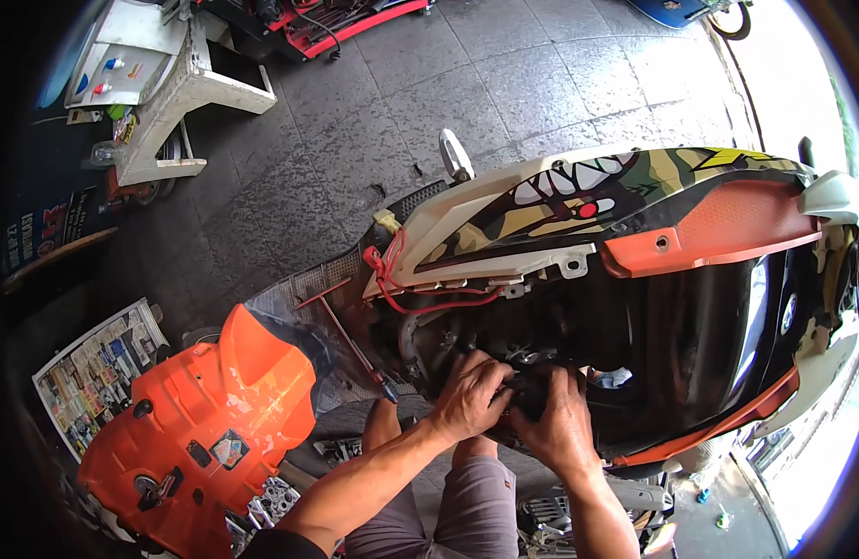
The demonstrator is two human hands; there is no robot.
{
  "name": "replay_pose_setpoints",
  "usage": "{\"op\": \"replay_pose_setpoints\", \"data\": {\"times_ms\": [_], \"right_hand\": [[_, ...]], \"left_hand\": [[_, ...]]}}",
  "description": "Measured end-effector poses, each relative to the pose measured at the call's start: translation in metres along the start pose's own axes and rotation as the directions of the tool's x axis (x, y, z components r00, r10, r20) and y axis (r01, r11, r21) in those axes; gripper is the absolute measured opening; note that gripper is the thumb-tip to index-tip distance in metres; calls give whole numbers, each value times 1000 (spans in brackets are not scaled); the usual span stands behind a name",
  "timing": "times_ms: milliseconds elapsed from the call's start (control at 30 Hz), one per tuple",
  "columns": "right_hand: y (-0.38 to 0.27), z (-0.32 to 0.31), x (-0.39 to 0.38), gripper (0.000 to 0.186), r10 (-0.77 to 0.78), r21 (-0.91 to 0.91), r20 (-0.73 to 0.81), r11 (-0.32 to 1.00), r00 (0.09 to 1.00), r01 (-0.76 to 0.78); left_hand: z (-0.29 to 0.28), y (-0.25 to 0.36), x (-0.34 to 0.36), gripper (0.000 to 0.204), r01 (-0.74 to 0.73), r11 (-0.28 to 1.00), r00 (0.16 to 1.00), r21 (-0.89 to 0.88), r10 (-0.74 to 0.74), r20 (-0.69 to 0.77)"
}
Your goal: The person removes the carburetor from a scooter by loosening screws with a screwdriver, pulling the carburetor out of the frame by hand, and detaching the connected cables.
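Note:
Both my hands reach into the opened body of a motor scooter (541, 279), over its dark inner bay. My left hand (474, 396) has its fingers bent and closed at a dark part in the bay; what lies between them is hidden. Close beside it, my right hand (558, 415) is curled against a black piece (532, 389) whose kind I cannot make out. A red wire (439, 306) loops along the bay's upper edge. Left of my hands, a T-handle wrench (350, 334) rests on the scooter's grey footboard (308, 279).
A large orange plastic cover (206, 419) lies at the lower left, with metal parts (275, 503) beside it. A worn white stool (201, 93) stands at the upper left, and a red tool tray (355, 23) at the top. Dark tiles (401, 84) cover the floor.

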State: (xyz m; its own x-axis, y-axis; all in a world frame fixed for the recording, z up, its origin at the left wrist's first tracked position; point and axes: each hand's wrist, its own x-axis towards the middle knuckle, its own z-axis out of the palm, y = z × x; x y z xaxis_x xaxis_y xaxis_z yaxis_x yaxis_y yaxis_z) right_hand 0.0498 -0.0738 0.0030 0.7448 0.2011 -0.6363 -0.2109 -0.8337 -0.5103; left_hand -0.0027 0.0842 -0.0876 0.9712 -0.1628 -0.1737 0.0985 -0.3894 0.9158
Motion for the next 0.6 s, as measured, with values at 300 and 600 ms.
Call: {"op": "replay_pose_setpoints", "data": {"times_ms": [300, 600], "right_hand": [[0, 29, 3, 50, 99, 109, -189, 991, 977, -79], [-2, 36, 11, 47, 134, 163, -266, 982, 955, -93]], "left_hand": [[-2, -2, 4, 32, -9, 1000, 1000, 3, 9, -1], [-4, -1, 4, 26, 56, 998, 998, 41, -56, 10]]}}
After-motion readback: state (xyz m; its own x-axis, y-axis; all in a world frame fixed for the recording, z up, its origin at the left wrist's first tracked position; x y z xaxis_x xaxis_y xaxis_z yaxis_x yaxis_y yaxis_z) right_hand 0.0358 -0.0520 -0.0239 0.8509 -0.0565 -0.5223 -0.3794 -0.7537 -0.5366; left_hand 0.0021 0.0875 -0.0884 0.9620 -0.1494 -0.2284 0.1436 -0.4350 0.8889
